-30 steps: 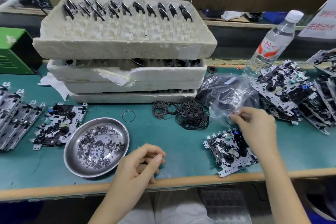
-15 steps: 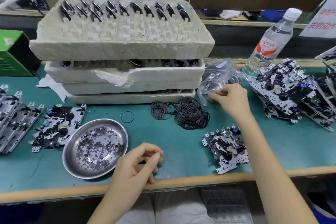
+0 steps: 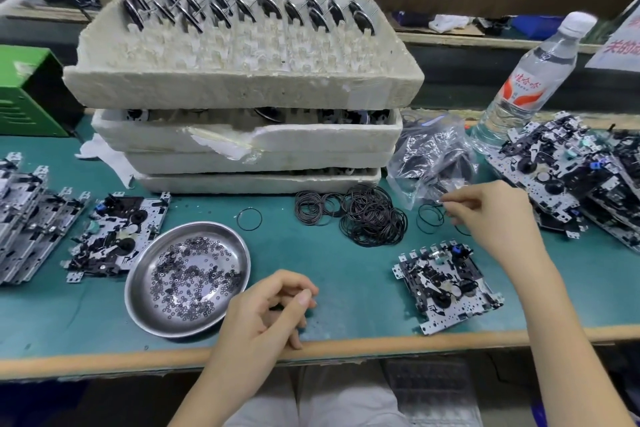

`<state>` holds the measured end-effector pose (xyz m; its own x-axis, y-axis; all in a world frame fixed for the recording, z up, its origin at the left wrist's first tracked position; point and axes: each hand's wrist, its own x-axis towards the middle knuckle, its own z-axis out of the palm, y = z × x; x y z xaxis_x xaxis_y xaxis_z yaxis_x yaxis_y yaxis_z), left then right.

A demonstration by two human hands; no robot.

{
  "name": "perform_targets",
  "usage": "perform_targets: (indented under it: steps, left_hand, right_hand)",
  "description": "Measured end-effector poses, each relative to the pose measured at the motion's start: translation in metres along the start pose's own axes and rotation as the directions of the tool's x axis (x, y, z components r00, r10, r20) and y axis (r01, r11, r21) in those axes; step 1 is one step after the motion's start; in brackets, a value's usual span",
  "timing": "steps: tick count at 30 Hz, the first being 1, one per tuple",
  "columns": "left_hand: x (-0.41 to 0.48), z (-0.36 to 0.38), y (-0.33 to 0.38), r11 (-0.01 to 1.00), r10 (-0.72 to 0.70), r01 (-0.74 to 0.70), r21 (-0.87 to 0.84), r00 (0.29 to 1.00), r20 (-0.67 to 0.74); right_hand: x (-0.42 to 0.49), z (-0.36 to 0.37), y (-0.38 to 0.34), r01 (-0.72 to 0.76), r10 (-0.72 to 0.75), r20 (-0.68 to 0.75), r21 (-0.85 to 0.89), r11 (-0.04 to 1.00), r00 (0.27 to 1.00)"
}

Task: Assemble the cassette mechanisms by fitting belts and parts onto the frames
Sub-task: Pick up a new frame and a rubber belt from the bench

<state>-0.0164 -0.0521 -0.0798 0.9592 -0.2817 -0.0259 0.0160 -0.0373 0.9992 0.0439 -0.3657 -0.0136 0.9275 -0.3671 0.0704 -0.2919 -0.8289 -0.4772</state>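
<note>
Head view: the right hand (image 3: 491,218) pinches a loose belt (image 3: 429,218) at 3 o'clock beside the bag (image 3: 433,156). The left hand (image 3: 266,308) curls at 6 o'clock, contents unclear. Best to lift one belt clear, then seat it on the frame (image 3: 446,288) at 5 o'clock.

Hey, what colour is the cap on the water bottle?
White. The bottle cap shows best in the head view, at the top right.

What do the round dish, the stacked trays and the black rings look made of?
Dish: polished metal, likely steel; it mirrors light. Trays: white foam, judging by rough crumbly edges. Rings: thin matte black loops, probably rubber.
</note>
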Motion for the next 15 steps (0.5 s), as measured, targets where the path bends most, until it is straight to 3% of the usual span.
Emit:
perform_targets:
  steps: [7, 15]
  left_hand:
    - [-0.001, -0.001, 0.002, 1.0, 0.009, -0.009, -0.004, 1.0, -0.003]
    - [-0.001, -0.002, -0.001, 1.0, 0.004, -0.004, 0.007, 1.0, 0.002]
  right_hand:
    - [-0.012, -0.002, 0.003, 0.103, -0.103, 0.0, 0.001, 0.995, 0.995]
    - [-0.028, 0.013, -0.008, 0.141, -0.117, 0.119, -0.22, 0.965, 0.986]
